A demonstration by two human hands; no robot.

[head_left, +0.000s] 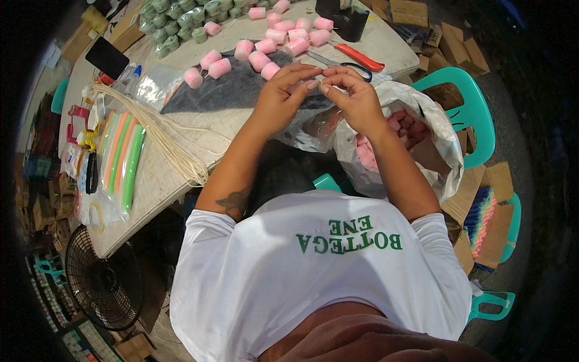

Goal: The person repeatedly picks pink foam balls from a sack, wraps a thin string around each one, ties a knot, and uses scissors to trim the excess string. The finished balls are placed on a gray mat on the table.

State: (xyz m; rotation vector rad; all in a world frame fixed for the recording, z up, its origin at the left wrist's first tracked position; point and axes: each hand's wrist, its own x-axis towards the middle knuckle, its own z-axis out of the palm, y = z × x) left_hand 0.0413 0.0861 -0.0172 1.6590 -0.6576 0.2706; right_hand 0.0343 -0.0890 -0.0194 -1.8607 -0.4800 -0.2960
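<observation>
The left hand [291, 92] and right hand [351, 95] meet, fingers curled and thumbs drawn inward; whether they pinch something small, I cannot tell; pink cylinders [259, 61] lie just beyond, some on dark grey cloth [208, 99]; scissors [335, 61] lie near; a white plastic bag [443, 114] opens beneath the right forearm [401, 163]; cream cords [172, 148] cross the tabletop [145, 217].

From over here I see a white T-shirt [289, 289] with two rows of chunky green lettering [351, 236] across the chest, short sleeves [202, 226] too, and a dark tattoo [234, 202] peeking out just past the T-shirt's left side.
</observation>
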